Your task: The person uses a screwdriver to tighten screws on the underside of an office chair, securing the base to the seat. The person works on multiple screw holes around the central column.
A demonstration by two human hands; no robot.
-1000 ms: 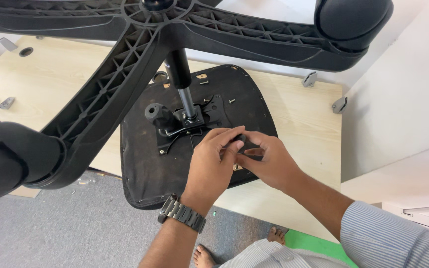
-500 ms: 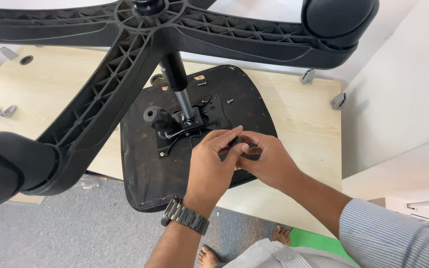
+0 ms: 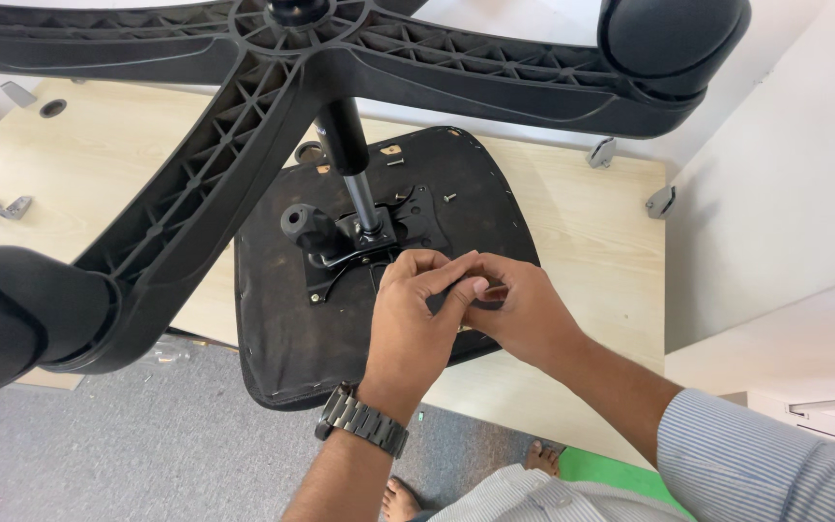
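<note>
An upturned black seat (image 3: 282, 329) lies on a pale wooden desk (image 3: 108, 184), its near edge hanging over the grey floor (image 3: 99, 454). A metal plate (image 3: 379, 232) is fixed at the middle of the seat, and a gas cylinder (image 3: 352, 164) rises from the plate to a black star base (image 3: 244, 106) that spreads overhead, with a caster (image 3: 674, 39) at the far right arm of the base and another (image 3: 12, 309) at the near left.

Both hands meet just in front of the plate, over the seat. The left hand (image 3: 408, 329), with a metal watch (image 3: 359, 422) on its wrist, curls its fingers (image 3: 442, 271) inward toward the right hand (image 3: 519, 314), which pinches thumb and fingers together. Something small and dark sits between the fingertips of the two hands, but it is too hidden to tell what it is or which hand grips it.

A black knob (image 3: 300, 224) sticks out left of the plate. A loose screw (image 3: 450, 197) lies on the seat right of the plate. Small metal brackets (image 3: 2, 207) rest on the desk far left of the seat, and two more (image 3: 630, 179) stand at the desk's right edge. Bare feet (image 3: 403, 503) show on the floor below the seat.
</note>
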